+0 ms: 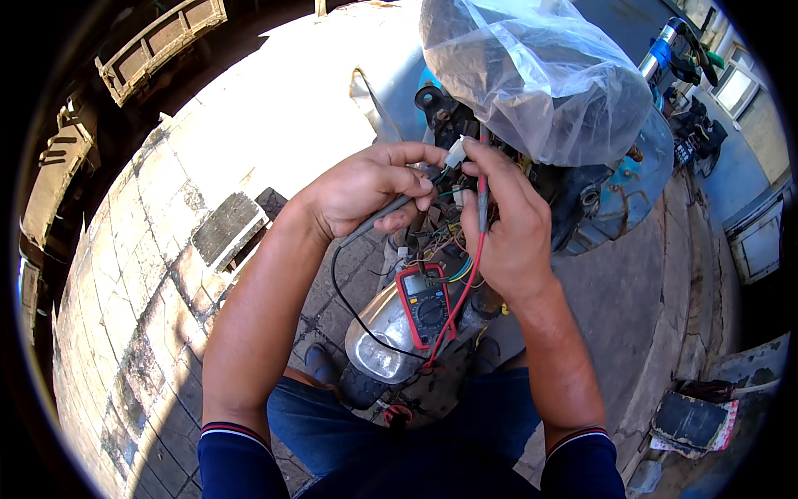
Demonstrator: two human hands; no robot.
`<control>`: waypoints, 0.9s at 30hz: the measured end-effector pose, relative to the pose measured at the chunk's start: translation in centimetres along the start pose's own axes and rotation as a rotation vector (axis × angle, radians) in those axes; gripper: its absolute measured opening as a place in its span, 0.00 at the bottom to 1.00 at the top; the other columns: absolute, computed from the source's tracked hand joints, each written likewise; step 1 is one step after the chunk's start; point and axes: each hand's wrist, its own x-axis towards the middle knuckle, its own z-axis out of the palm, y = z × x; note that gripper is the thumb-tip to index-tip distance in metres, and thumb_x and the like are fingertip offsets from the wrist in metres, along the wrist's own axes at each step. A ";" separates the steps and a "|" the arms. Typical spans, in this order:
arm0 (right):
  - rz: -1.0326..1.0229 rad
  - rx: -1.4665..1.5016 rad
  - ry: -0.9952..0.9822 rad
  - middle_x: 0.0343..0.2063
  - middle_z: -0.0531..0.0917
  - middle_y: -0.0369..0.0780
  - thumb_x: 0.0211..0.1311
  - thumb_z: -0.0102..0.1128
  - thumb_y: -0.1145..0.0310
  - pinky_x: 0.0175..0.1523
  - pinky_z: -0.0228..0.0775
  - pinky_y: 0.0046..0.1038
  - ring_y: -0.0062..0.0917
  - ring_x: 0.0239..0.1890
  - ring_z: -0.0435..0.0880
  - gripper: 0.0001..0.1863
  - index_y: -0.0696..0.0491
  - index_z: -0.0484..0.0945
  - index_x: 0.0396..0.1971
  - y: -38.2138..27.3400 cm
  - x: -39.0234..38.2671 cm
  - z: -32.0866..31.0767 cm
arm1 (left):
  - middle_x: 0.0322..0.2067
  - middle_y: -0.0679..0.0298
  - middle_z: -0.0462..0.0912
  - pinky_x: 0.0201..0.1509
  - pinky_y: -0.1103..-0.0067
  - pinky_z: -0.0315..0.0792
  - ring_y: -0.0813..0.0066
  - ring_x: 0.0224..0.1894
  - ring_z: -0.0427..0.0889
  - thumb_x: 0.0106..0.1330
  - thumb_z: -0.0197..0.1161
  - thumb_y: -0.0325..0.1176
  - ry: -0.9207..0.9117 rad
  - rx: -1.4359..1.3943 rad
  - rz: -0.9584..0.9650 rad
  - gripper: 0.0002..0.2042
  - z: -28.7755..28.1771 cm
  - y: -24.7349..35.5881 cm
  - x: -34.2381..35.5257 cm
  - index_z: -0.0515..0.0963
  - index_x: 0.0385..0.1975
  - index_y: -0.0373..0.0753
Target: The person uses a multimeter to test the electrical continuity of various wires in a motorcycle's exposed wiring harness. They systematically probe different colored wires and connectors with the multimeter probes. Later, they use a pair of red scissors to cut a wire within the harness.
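Hiding scooter front, clear plastic bag (536, 79); wiring tangle unclear. Left hand (366, 195) curled, gripping black probe (382, 214); right hand (511, 224) pinching red probe (482, 200) at white connector (455, 153); multimeter (426, 303) below.

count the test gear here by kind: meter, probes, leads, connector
red-cased handheld multimeter: 1
test probes, grey one in the left hand grip and red one in the right hand grip: 2
leads, black and red: 2
small white plastic connector: 1
total: 6
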 end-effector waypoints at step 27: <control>0.043 0.027 -0.044 0.52 0.82 0.55 0.61 0.62 0.79 0.55 0.77 0.39 0.50 0.51 0.84 0.25 0.60 0.74 0.59 0.3 0.3 -0.3 | 0.30 0.61 0.79 0.15 0.86 0.59 0.84 0.14 0.70 0.68 0.56 0.24 0.049 -0.067 0.014 0.14 0.5 -0.7 0.2 0.72 0.52 0.29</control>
